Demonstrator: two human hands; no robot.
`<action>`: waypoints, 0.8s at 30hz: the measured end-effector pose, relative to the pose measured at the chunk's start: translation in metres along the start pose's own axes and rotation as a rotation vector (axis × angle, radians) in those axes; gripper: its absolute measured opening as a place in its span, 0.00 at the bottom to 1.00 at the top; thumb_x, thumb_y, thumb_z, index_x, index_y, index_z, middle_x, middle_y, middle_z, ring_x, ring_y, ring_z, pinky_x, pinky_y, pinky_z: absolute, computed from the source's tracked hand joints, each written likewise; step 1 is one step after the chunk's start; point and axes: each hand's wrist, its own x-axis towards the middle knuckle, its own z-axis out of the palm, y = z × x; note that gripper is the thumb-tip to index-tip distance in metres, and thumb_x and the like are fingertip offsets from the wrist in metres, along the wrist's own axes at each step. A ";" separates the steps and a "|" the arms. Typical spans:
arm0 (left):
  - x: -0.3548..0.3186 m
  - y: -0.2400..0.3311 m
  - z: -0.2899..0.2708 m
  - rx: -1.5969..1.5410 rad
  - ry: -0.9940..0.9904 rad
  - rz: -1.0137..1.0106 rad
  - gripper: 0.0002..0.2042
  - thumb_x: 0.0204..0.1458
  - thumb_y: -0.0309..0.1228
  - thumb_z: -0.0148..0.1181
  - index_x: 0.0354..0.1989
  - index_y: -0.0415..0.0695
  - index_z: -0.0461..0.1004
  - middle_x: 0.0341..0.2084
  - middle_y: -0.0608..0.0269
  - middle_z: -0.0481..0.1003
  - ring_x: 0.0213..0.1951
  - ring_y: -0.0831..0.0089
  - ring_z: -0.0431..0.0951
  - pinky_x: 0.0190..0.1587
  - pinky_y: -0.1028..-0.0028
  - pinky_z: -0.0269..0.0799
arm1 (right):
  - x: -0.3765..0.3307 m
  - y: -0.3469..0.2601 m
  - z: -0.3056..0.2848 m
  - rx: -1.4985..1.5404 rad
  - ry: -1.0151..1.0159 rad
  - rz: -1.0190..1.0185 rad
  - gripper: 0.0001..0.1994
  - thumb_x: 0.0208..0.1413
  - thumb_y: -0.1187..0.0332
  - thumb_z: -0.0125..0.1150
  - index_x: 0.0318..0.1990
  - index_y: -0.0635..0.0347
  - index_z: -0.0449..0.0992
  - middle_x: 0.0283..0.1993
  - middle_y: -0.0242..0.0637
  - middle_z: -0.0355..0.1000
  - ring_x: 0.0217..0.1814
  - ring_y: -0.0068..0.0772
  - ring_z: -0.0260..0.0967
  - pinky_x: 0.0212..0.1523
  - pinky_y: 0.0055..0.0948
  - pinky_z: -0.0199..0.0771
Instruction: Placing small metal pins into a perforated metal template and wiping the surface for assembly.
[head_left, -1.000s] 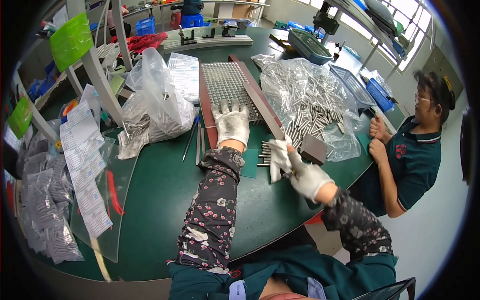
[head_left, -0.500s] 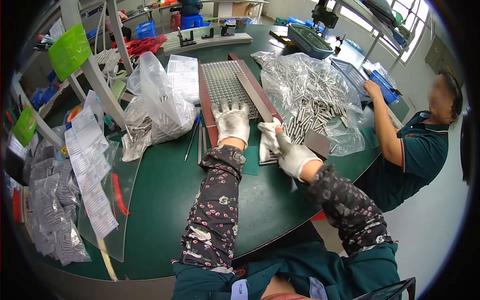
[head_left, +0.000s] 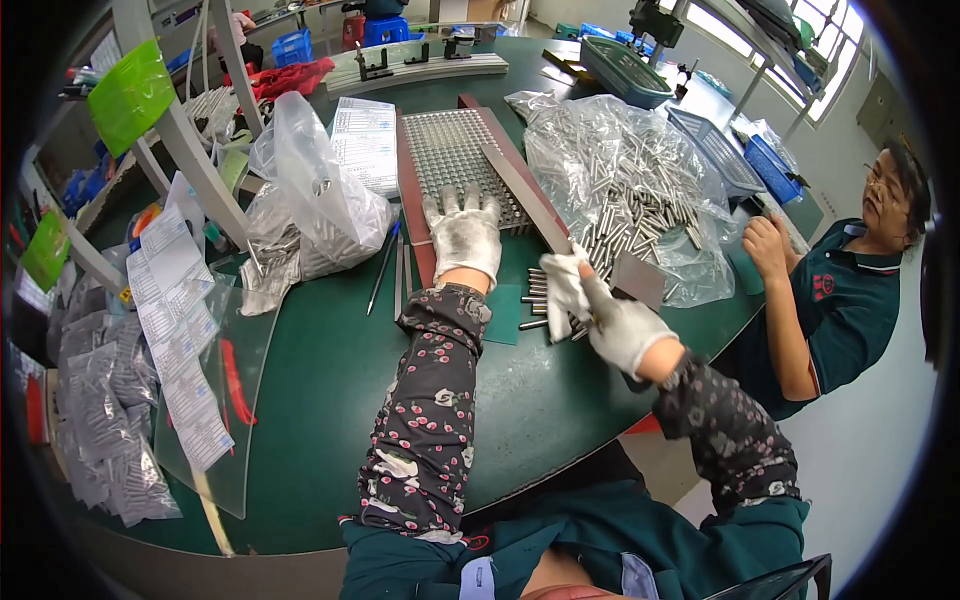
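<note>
On green table [head_left: 330,390], hands [head_left: 463,235] [head_left: 610,315], pins [head_left: 545,300] lying crosswise

**Tray at centre of a crowded desk**

A perforated tray [head_left: 455,160] is lying mid-desk [head_left: 330,380], the left hand [head_left: 463,238] resting on its near end. Loose metal pins [head_left: 548,300] are sitting just right of it, under the right hand [head_left: 610,315]. A bag of pins [head_left: 630,190] is spreading further right, stuffed bags [head_left: 310,210] to the left.

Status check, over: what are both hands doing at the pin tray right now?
Left hand flat on pin tray. Right hand gripping loose metal pins. Plastic sheet of pins lies alongside.
</note>
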 end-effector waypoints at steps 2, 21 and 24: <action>0.002 0.003 0.007 -0.024 0.049 0.005 0.21 0.40 0.29 0.58 0.48 0.51 0.69 0.56 0.62 0.61 0.59 0.56 0.56 0.60 0.51 0.43 | 0.032 -0.018 -0.017 0.030 -0.012 0.030 0.33 0.50 0.68 0.41 0.64 0.59 0.40 0.32 0.59 0.70 0.35 0.56 0.69 0.37 0.45 0.67; 0.001 0.002 -0.004 -0.010 -0.015 0.012 0.21 0.42 0.27 0.55 0.49 0.51 0.68 0.56 0.62 0.61 0.60 0.57 0.56 0.61 0.51 0.42 | 0.025 -0.008 0.003 0.025 0.076 0.003 0.33 0.50 0.67 0.45 0.63 0.60 0.40 0.27 0.57 0.70 0.30 0.56 0.69 0.33 0.46 0.68; -0.001 0.002 0.002 -0.008 0.032 -0.007 0.24 0.38 0.27 0.60 0.49 0.52 0.68 0.56 0.62 0.61 0.59 0.57 0.56 0.60 0.51 0.43 | 0.023 -0.013 0.000 0.067 0.043 0.058 0.34 0.50 0.67 0.44 0.64 0.57 0.38 0.28 0.59 0.70 0.31 0.58 0.69 0.36 0.47 0.67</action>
